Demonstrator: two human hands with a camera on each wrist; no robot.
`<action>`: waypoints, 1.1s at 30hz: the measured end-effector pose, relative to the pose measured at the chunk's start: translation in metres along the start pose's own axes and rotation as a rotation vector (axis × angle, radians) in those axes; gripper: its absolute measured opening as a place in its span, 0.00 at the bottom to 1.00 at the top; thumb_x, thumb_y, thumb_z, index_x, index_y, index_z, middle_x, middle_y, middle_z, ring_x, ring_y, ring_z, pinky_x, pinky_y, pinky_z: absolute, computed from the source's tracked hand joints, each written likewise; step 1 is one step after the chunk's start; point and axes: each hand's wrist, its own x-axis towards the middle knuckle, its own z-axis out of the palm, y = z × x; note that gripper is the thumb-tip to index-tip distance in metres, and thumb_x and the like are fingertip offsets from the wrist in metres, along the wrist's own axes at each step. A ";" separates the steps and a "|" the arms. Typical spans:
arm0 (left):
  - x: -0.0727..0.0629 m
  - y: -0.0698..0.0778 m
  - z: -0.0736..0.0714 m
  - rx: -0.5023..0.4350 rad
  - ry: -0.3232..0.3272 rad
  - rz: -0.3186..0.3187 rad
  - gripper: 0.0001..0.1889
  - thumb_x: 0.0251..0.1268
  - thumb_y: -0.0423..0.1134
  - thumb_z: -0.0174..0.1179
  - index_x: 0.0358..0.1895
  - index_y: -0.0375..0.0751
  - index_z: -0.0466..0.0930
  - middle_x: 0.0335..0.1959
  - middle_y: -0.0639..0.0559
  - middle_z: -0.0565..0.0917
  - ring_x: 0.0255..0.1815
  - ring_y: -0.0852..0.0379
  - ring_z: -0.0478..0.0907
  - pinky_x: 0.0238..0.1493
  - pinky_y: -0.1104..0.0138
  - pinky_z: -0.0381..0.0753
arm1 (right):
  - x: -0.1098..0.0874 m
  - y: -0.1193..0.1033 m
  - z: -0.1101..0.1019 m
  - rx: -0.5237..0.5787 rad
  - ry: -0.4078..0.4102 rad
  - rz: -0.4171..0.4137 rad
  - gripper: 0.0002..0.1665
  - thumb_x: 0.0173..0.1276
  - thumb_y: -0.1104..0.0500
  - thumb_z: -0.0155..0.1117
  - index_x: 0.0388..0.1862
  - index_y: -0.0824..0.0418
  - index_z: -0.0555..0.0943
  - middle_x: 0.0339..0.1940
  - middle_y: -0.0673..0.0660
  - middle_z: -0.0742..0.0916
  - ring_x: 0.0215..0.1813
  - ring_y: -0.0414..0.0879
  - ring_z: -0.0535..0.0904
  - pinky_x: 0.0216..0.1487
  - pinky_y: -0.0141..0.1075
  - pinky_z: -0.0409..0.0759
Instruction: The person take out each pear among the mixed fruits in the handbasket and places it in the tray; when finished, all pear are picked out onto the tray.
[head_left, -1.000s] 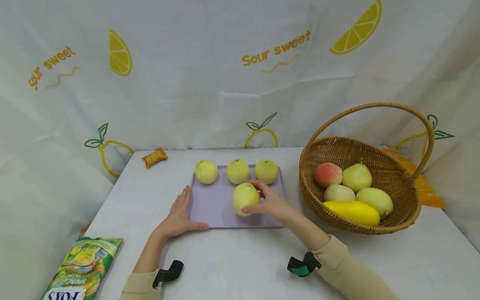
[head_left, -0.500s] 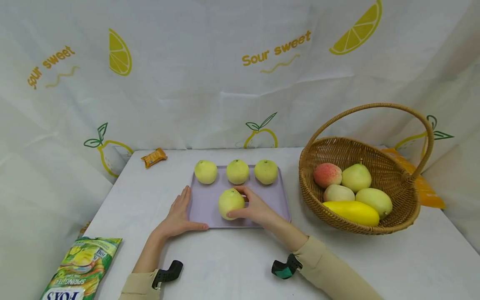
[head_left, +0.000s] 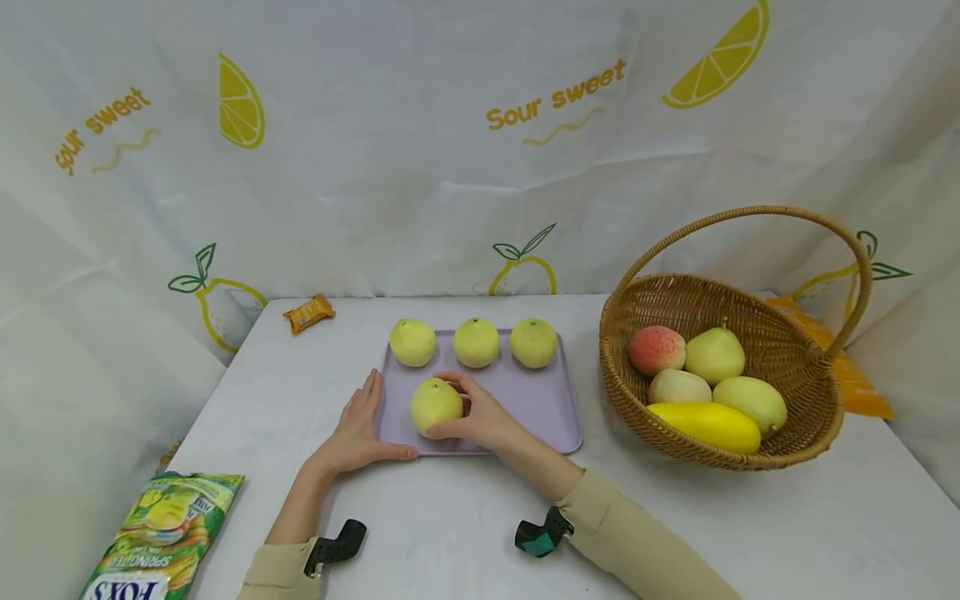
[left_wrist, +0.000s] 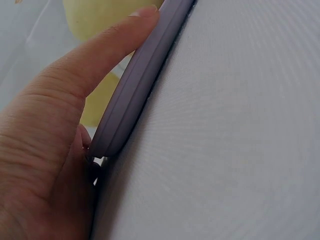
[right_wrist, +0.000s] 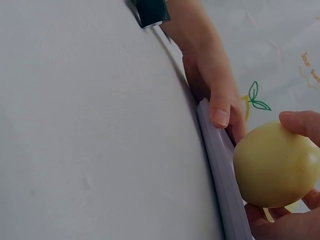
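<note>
In the head view, my right hand [head_left: 477, 414] grips a round yellow-green fruit [head_left: 435, 407] from its right side, over the front left part of a lilac tray [head_left: 525, 408]. The right wrist view shows that fruit [right_wrist: 275, 167] close to the tray's rim; whether it touches the tray I cannot tell. My left hand [head_left: 363, 433] lies at the tray's front left corner with its fingers straight along the left side. Its thumb [left_wrist: 107, 52] rests on the front rim. Three similar fruits stand in a row along the tray's back: left [head_left: 412, 342], middle [head_left: 476, 342] and right [head_left: 533, 342].
To the right stands a wicker basket [head_left: 678, 446] with a tall handle, holding several fruits, among them a long yellow one [head_left: 705, 426]. An orange packet [head_left: 862, 387] lies behind it. A small orange wrapper [head_left: 309, 314] is at the back left, a green snack bag [head_left: 168, 525] at the front left.
My right hand has carried the fruit leftward and slightly toward me across the tray, near the left hand. The left hand has stayed at the tray's corner.
</note>
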 end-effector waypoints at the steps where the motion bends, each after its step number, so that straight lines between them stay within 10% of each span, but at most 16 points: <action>1: 0.000 0.000 0.000 -0.006 0.000 -0.005 0.73 0.41 0.62 0.75 0.76 0.28 0.28 0.78 0.34 0.32 0.77 0.33 0.29 0.73 0.42 0.31 | 0.001 0.000 0.002 0.005 -0.006 -0.001 0.46 0.54 0.63 0.76 0.71 0.58 0.66 0.63 0.54 0.76 0.58 0.50 0.74 0.59 0.43 0.72; 18: -0.002 0.001 0.001 -0.023 0.010 0.036 0.72 0.41 0.59 0.76 0.76 0.28 0.31 0.78 0.34 0.34 0.77 0.35 0.30 0.73 0.43 0.31 | 0.017 0.002 0.024 -0.202 0.029 -0.029 0.47 0.52 0.57 0.78 0.69 0.59 0.67 0.62 0.54 0.78 0.56 0.47 0.76 0.56 0.43 0.76; 33: -0.001 -0.001 0.001 -0.012 0.017 0.060 0.71 0.41 0.61 0.75 0.76 0.28 0.32 0.78 0.35 0.35 0.78 0.40 0.32 0.73 0.45 0.31 | 0.018 0.006 0.026 -0.172 -0.017 -0.100 0.49 0.54 0.59 0.77 0.72 0.62 0.64 0.64 0.55 0.75 0.58 0.47 0.74 0.57 0.41 0.76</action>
